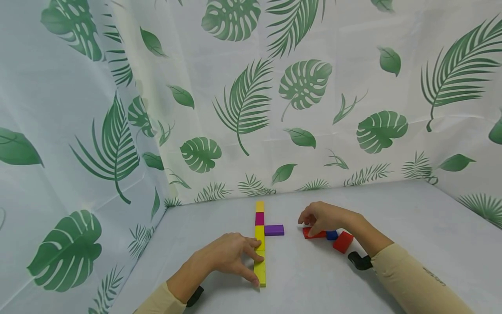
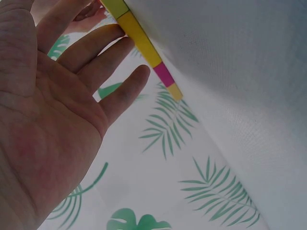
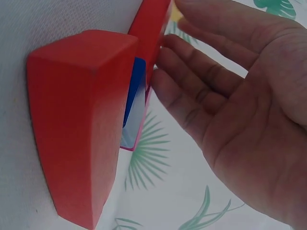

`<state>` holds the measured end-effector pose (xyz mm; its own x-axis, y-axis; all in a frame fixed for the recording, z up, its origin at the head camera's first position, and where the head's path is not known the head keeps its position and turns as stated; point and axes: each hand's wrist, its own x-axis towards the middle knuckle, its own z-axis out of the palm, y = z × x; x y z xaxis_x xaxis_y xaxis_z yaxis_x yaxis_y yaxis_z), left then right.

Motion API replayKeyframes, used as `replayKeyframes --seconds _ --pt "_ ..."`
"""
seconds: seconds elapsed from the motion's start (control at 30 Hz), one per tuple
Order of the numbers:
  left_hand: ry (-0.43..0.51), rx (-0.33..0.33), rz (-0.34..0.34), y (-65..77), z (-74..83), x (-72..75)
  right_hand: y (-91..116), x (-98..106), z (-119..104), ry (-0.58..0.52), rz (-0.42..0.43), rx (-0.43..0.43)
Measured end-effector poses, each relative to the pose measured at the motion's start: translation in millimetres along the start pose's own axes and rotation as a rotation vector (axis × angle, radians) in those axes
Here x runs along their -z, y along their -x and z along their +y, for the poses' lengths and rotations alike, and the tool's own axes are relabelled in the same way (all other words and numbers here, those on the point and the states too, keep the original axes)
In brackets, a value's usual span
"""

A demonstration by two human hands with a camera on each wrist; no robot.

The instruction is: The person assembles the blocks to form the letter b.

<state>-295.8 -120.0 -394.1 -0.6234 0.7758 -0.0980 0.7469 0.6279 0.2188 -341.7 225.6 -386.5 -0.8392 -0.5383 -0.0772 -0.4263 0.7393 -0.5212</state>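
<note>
Yellow rectangular blocks (image 1: 261, 272), two, touch the left grip (image 1: 231, 253), fingers spread. One chunky red block (image 1: 343, 242) lies near the right grip (image 1: 327, 217), itself at one flat red block (image 1: 319, 234); whether pinching, I cannot tell.

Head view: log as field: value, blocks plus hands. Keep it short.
row, far to near: pale block, magenta block, far yellow block, near yellow block
branch: purple block, against the right side of the far yellow block
right group: red bar, blue block, red block; blue sits between the reds
left hand: touching both yellow blocks
right hand: at the red bar, grip unclear
backdrop: white, green leaf print
</note>
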Motion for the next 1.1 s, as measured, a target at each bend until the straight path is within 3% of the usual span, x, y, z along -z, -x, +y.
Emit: replayKeyframes --seconds 0.23,0.53,0.93,1.1 --pt "0.005 -0.002 -0.006 -0.4 -0.4 0.2 2.0 -0.4 -2.3 -0.006 -0.034 -0.027" --pt "0.004 0.008 -0.013 -0.5 -0.9 -0.9 -0.7 -1.8 -2.5 0.017 -0.028 0.015" --pt "-0.005 0.007 -0.007 0.0 -0.6 -0.4 -2.1 -6.3 -9.3 0.06 -0.03 -0.041" --pt "-0.001 0.016 -0.008 -0.5 -0.6 -0.5 -1.1 -5.9 -11.4 0.077 -0.04 -0.027"
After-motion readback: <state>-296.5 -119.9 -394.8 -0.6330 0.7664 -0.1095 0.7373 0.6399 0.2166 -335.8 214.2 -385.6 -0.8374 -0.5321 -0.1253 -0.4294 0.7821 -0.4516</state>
